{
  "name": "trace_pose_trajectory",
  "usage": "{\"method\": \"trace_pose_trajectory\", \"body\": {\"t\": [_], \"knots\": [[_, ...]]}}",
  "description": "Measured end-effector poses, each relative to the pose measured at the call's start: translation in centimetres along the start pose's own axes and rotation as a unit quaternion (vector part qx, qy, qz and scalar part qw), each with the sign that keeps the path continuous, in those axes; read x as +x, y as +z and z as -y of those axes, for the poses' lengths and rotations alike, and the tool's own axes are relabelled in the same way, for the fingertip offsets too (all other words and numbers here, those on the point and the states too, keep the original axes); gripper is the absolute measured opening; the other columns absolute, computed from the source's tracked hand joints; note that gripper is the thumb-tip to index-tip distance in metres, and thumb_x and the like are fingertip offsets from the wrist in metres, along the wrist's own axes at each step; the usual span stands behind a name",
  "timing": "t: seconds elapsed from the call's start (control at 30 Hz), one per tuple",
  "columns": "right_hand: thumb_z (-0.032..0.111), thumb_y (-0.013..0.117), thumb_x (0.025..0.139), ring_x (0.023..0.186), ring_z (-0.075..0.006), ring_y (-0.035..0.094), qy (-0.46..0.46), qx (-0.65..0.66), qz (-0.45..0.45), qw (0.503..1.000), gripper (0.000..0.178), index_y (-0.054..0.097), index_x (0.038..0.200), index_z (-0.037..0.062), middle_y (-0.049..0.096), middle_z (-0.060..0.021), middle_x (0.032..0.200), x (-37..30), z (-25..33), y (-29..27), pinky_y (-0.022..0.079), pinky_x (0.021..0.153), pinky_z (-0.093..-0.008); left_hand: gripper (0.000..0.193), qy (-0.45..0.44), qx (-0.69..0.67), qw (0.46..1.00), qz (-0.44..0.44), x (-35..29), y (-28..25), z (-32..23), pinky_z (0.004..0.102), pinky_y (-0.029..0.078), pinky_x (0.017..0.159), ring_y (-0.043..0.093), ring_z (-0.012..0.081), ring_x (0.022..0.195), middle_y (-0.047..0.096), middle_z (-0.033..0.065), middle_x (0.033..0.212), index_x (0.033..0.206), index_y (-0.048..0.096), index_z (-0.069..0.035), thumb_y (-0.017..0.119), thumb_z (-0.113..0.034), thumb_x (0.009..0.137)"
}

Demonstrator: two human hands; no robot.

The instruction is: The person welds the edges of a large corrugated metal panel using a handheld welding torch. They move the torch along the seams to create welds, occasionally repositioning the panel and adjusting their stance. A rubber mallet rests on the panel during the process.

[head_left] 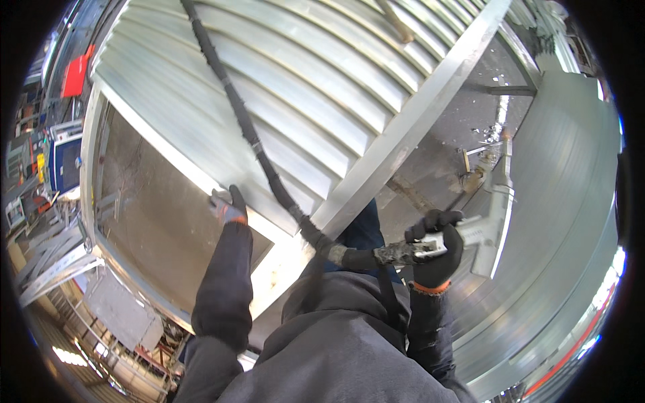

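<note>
My right hand (438,248), in a black glove with an orange cuff, is wrapped round the handle of a pale grey handheld welding gun (496,225). The gun's long nozzle points away from me and ends in a copper-coloured tip. From its handle a thick black sleeved cable (232,101) runs across my front and over a ribbed metal panel (309,94). My gloved left hand (230,205) rests at the near-left edge of the panel's metal frame (158,151), fingers stretched out and holding nothing.
A stack of long flat metal sheets (544,221) lies at the right. Scraps litter the grey floor (470,114) between it and the frame. To the left are a blue-and-white machine (66,161), a red panel (75,75) and piled metal bars (57,274).
</note>
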State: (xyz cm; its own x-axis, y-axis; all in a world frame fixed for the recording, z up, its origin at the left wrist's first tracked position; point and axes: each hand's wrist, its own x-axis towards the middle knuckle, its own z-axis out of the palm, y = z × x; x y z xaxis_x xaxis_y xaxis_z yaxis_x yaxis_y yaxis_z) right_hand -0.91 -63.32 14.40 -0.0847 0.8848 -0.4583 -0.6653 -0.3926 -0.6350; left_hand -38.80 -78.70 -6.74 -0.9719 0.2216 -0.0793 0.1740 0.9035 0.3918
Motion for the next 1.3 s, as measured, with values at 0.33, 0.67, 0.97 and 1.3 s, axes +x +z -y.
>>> {"method": "trace_pose_trajectory", "body": {"t": [0.33, 0.67, 0.97, 1.3], "knots": [[0.022, 0.063, 0.097, 0.064, -0.0204, 0.063, 0.171, -0.073, -0.222, 0.957, 0.018, 0.061, 0.093, 0.0044, 0.061, -0.0069, 0.076, 5.3, -4.8, 3.5, 0.057, 0.056, -0.0375, 0.070, 0.454, -0.039, 0.778, 0.433, -17.3, -12.9, -13.8, 0.0443, 0.049, 0.087, 0.063, 0.0369, 0.103, 0.065, 0.0193, 0.109, 0.132, 0.056, 0.001, 0.078, -0.037, 0.077], [0.023, 0.064, 0.094, 0.065, -0.0229, 0.064, 0.211, -0.081, -0.155, 0.962, 0.019, 0.057, 0.097, 0.0062, 0.063, -0.0089, 0.082, 4.0, -9.9, 4.7, 0.057, 0.059, -0.0400, 0.051, 0.404, 0.038, 0.816, 0.411, -14.6, -13.4, -7.8, 0.0438, 0.052, 0.076, 0.069, 0.0332, 0.080, 0.071, 0.0131, 0.085, 0.098, 0.069, -0.005, 0.082, -0.047, 0.071], [0.011, 0.064, 0.094, 0.061, -0.0175, 0.060, 0.204, -0.271, -0.021, 0.941, 0.010, 0.060, 0.096, 0.0020, 0.062, -0.0060, 0.076, -6.0, -19.0, 5.5, 0.048, 0.055, -0.0333, 0.043, 0.321, 0.015, 0.842, 0.434, -14.7, -20.4, 4.0, 0.0456, 0.053, 0.066, 0.067, 0.0363, 0.070, 0.069, 0.0139, 0.074, 0.088, 0.068, -0.005, 0.080, -0.043, 0.070], [0.015, 0.066, 0.097, 0.098, -0.0131, 0.054, 0.147, -0.289, -0.028, 0.946, 0.042, 0.047, 0.132, 0.0005, 0.061, -0.0063, 0.109, -2.0, -20.7, 5.2, 0.048, 0.086, -0.0307, 0.058, 0.254, -0.079, 0.813, 0.518, -15.7, -14.7, -1.1, 0.0394, 0.052, 0.092, 0.065, 0.0260, 0.112, 0.067, 0.0132, 0.119, 0.136, 0.047, 0.001, 0.072, -0.016, 0.087]]}}
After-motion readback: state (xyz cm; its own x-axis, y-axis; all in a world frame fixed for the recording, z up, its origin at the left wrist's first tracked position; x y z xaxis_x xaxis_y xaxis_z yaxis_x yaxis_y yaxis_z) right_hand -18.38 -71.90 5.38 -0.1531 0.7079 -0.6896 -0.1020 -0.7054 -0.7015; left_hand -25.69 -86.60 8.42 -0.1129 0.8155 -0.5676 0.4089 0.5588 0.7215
